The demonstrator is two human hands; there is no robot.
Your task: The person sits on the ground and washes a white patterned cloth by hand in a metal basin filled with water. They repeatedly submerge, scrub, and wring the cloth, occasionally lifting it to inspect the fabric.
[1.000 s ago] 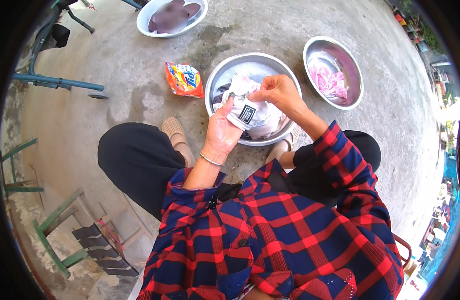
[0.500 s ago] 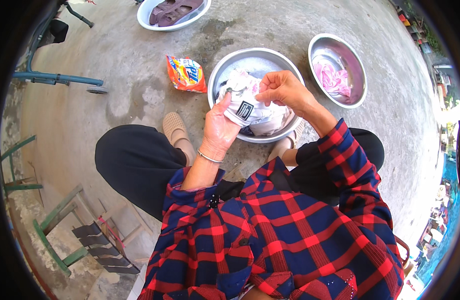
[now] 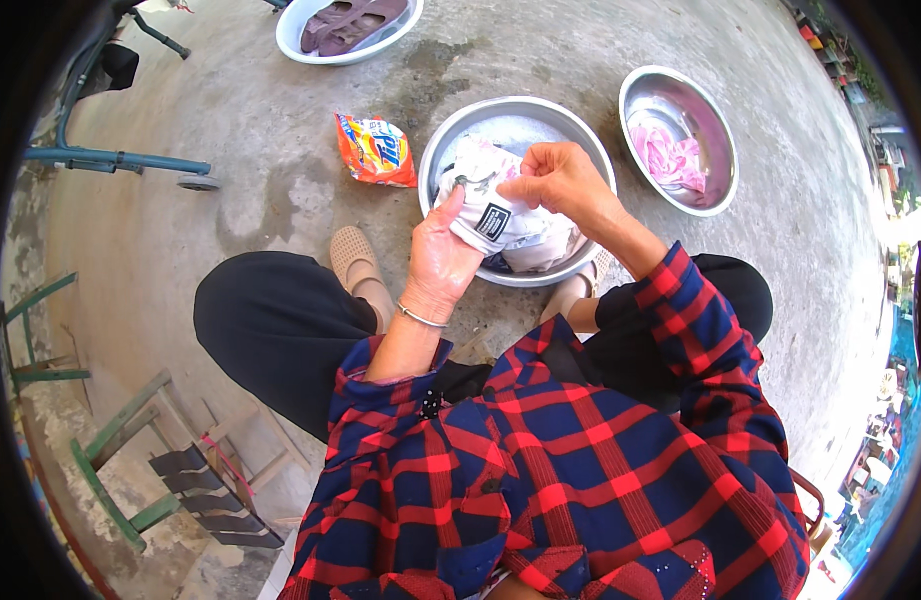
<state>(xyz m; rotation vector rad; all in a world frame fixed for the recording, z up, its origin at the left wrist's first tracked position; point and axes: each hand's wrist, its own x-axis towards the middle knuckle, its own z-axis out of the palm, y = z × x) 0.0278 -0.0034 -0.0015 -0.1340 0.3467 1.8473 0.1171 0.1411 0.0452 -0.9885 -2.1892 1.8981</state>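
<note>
A white printed garment with a black label patch is held up over a metal basin. My left hand grips its near left edge, thumb on top and fingers hidden beneath the cloth. Above the garment's right side, my right hand is closed in a pinch at the cloth; its thumb and fingertip meet at the surface. Soapy water shows at the basin's far side, and more wet light cloth lies in its near part.
An orange detergent bag lies left of the basin. To the right stands another metal basin holding pink cloth. Farther off, a white basin contains dark shoes. Chairs and a wheeled blue frame are at the left.
My right hand's pinch has shifted slightly left over the garment, its thumb and finger now closer together. The left hand keeps its hold on the cloth.
</note>
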